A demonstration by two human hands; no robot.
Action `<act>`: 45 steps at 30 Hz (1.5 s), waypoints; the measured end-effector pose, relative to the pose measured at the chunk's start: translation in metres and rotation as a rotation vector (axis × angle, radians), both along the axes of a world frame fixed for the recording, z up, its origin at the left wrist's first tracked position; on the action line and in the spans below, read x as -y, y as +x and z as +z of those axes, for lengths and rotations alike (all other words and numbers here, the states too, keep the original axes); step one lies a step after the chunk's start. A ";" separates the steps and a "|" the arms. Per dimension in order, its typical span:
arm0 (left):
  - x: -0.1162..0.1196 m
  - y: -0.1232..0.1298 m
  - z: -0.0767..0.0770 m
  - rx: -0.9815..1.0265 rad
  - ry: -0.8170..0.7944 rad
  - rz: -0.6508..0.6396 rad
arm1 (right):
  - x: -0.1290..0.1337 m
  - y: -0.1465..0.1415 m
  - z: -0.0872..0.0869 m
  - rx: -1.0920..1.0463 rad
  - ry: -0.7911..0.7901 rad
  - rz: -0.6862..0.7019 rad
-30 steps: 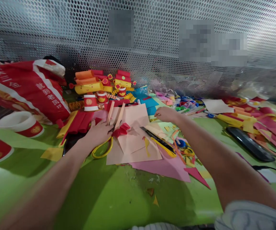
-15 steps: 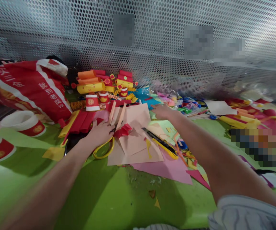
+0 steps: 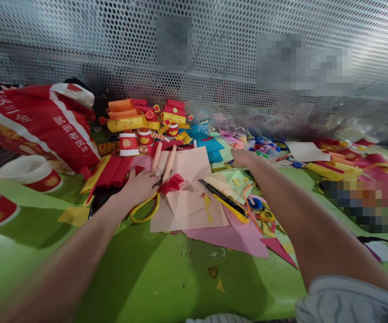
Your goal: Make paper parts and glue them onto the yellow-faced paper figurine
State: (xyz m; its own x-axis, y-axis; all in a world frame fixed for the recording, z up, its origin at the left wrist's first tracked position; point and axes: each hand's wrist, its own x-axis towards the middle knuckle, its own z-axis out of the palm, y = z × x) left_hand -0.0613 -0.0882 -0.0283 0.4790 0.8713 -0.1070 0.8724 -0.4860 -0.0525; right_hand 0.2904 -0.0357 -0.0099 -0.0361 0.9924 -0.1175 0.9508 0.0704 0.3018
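Note:
My left hand (image 3: 140,187) rests near the yellow-handled scissors (image 3: 144,214), beside rolled pale paper strips (image 3: 168,162) and a crumpled red paper piece (image 3: 173,183). Its fingertips are hard to make out. Beige sheets (image 3: 190,202) lie in the middle, and a yellow and black utility knife (image 3: 225,201) lies across their right side. My right hand (image 3: 242,158) reaches to the pale green paper (image 3: 226,150) right of the blue sheets (image 3: 210,146). Its fingers point down and are mostly hidden, so any hold is unclear.
Red paper cups (image 3: 129,144) and yellow paper figures (image 3: 126,123) stand at the back. A red bag (image 3: 39,125) and large white cups (image 3: 34,172) are at the left. Behind the green table (image 3: 140,269) rises a perforated metal screen (image 3: 214,49). Yellow paper rolls (image 3: 331,172) lie right.
My right hand has moved right, off the blue sheets, uncovering more of them and the green paper. My left hand has hardly moved.

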 end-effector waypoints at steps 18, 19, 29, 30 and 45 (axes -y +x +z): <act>-0.001 0.000 0.001 0.013 -0.014 0.004 | 0.008 -0.020 0.018 -0.107 0.204 -0.239; 0.000 0.000 0.001 0.017 -0.013 0.002 | 0.007 -0.022 0.017 -0.132 0.234 -0.270; -0.003 -0.002 -0.004 0.031 -0.012 0.007 | 0.006 -0.015 0.001 -0.350 0.063 -0.313; -0.003 -0.002 -0.004 0.031 -0.013 0.007 | 0.007 -0.014 0.000 -0.369 0.039 -0.291; -0.003 -0.001 0.000 0.017 -0.020 -0.007 | 0.006 -0.014 -0.012 -0.617 0.094 -0.310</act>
State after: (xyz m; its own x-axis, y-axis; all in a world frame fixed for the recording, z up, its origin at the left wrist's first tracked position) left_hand -0.0619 -0.0854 -0.0286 0.4873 0.8654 -0.1163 0.8694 -0.4933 -0.0281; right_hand 0.2766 -0.0419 -0.0219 0.2177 0.9728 -0.0794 0.9224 -0.2316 -0.3090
